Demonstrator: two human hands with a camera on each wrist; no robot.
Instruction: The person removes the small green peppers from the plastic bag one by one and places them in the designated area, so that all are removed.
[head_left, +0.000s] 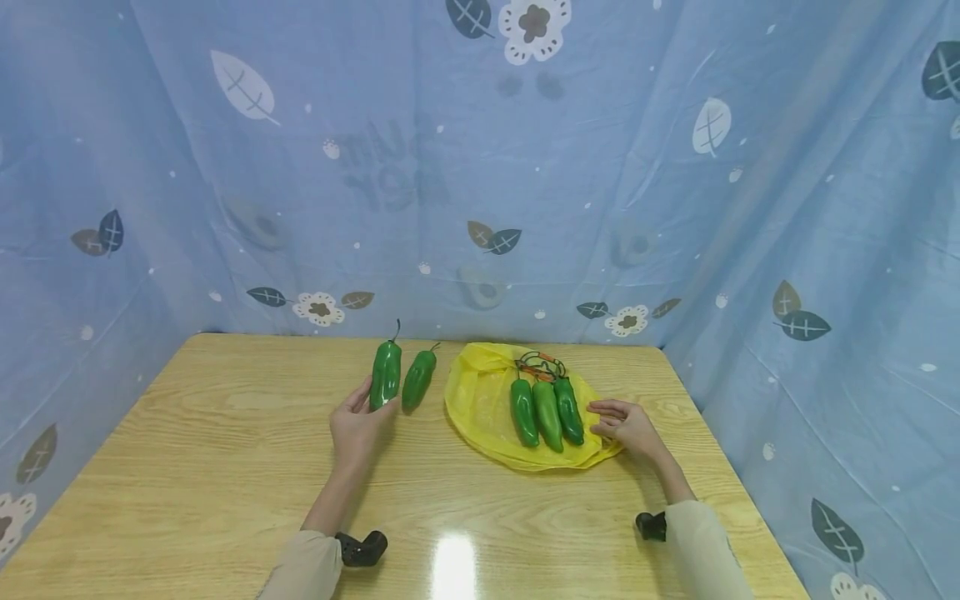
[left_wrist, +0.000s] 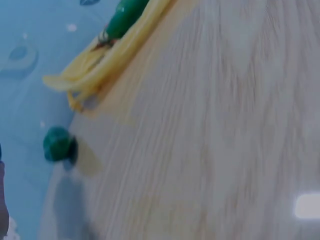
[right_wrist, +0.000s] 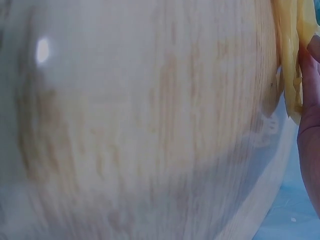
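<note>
My left hand [head_left: 360, 429] grips a green chili pepper [head_left: 386, 371], its stem pointing away, at the back left of the table. Just right of it lies a second green pepper [head_left: 419, 379], seen nearly end-on in the left wrist view. Several more peppers, in a row of three [head_left: 547, 415], rest on a spread yellow plastic bag [head_left: 476, 417] with their stems toward the curtain. At the bag's right edge my right hand [head_left: 630, 429] holds the plastic between thumb and fingers; yellow folds partly cover the fingers in the right wrist view.
Dark cord with orange bits [head_left: 542, 365] lies by the stems on the bag. A wooden table [head_left: 225, 467] extends toward me, and a blue patterned curtain [head_left: 420, 208] hangs around its back and sides. Black devices [head_left: 362, 548] sit at both wrists.
</note>
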